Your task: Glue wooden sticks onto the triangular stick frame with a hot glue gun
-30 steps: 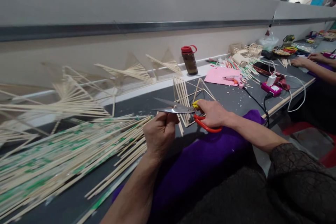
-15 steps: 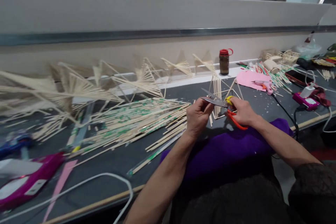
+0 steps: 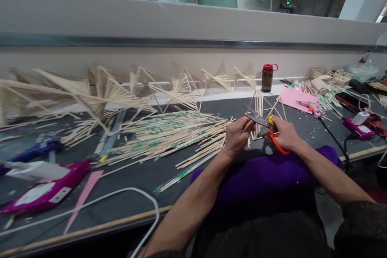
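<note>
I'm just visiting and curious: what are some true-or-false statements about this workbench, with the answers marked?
1. The right hand holds the scissors. True.
2. The scissors are blue all over. False: they have one yellow handle and one red handle.
3. The bottle has a red lid. True.
4. The sheet by the glue gun is green. False: it is pink.
5. The left hand is far from the scissors. False: it is right at the blades.
6. Many long sticks lie left of both hands. True.
</note>
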Demonstrator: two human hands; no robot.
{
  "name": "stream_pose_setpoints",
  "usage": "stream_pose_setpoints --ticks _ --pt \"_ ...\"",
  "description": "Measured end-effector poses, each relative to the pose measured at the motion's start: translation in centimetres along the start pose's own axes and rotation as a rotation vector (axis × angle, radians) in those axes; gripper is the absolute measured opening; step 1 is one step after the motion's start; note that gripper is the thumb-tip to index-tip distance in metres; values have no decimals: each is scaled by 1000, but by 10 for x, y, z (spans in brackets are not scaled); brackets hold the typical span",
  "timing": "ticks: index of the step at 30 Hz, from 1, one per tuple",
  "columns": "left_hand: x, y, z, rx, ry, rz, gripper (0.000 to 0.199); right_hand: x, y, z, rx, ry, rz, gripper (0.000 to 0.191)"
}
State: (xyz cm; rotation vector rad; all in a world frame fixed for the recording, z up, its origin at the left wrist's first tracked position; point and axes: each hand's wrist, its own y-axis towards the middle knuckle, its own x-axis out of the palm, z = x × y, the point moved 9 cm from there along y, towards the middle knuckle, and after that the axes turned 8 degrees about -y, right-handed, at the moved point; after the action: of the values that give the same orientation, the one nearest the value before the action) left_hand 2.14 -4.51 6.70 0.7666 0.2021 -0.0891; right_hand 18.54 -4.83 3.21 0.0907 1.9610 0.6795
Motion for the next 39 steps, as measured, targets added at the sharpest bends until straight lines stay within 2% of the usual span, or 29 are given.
stream_pose_setpoints --ticks 5,10,14,19,28,34,39 --pt "1 -1 10 149 109 -16 32 3 0 3 1 -37 -47 32" --pt "5 -2 11 205 164 -21 35 9 -1 3 17 -17 -118 31" --pt "7 -1 6 154 145 -30 35 10 -2 1 43 35 -161 30" --pt "7 -1 -3 56 130 -31 36 10 -2 1 54 34 -180 19" --pt "3 0 -11 12 138 3 32 8 1 1 62 -14 -193 19" --pt "-1 3 -8 -8 122 24 24 0 5 -1 42 2 -101 19" --pt "-5 2 -16 -106 84 68 23 -1 7 -1 23 14 -51 19"
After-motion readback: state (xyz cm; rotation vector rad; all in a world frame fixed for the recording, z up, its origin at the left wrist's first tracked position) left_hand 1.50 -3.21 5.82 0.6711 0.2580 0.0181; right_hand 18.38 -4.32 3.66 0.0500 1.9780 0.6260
